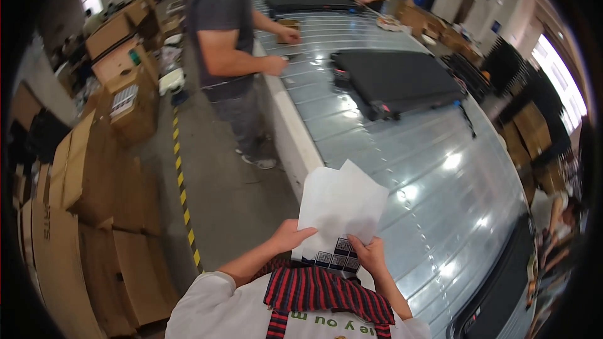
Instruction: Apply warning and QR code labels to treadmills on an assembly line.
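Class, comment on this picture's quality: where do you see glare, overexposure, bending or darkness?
Head view: bright glare spots on the metal worktop; the right-hand window burnt out to white; the striped floor tape bowed; corners fading to black; the white paper free of harsh glare.

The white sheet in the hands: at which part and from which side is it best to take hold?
Probably low on its two side edges, one hand from each side, thumbs on top. The sheet looks thin and its far edge curves, so opposite grips should steady it. The left hand and right hand hold it this way, the right one close to printed squares.
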Demonstrator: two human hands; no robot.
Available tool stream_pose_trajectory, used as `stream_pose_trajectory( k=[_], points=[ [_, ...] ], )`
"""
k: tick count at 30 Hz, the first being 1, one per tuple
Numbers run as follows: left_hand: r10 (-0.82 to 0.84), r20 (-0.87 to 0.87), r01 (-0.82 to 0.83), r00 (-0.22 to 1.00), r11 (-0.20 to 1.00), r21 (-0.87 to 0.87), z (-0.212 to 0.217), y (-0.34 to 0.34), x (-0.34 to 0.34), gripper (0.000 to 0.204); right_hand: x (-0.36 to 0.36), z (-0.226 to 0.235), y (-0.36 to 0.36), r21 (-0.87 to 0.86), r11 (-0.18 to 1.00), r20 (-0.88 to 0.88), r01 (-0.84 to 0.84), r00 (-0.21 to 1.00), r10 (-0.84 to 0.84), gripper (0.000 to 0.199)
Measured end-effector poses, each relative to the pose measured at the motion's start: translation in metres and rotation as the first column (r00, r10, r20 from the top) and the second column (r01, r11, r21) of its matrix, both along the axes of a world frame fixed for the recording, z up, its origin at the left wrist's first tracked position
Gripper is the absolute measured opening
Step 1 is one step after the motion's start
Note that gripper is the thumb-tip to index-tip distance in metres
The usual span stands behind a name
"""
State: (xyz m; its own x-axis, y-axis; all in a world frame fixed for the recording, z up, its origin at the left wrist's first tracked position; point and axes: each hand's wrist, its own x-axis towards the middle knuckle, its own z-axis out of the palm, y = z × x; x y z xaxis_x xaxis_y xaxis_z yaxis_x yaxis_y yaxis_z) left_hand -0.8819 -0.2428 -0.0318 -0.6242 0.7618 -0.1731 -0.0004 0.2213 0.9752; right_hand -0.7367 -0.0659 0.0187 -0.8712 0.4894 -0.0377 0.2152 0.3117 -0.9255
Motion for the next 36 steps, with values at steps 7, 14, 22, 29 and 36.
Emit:
stream_pose_trajectory(
  k=[7,14,22,29,36],
  points=[
    [0.516,0.155,-0.508,0.843,0.857,-0.088,0.001,-0.166,-0.077,0.027,-0.155,-0.012,-0.081,0.173,0.937,0.075,-0.303,0.953,0.294,0.017],
    [0.799,0.080,-0.772,0.596,0.598,-0.215,-0.019,-0.263,-0.111,0.029,-0.277,-0.053,-0.167,0.197,0.822,0.176,-0.535,0.844,0.507,0.022],
    [0.879,0.080,-0.859,0.470,0.476,-0.191,-0.018,-0.320,-0.235,0.029,-0.448,-0.075,-0.238,0.290,0.676,0.071,-0.677,0.720,0.691,0.024],
    [0.914,-0.018,-0.906,0.405,0.398,-0.146,0.013,-0.392,-0.375,0.030,-0.615,-0.067,-0.320,0.216,0.614,0.018,-0.759,0.632,0.775,0.024],
    [0.984,-0.038,-0.984,0.172,0.170,-0.061,-0.028,-0.498,-0.472,0.021,-0.783,-0.107,-0.441,0.315,0.458,0.115,-0.831,0.513,0.851,0.023]
  ],
)
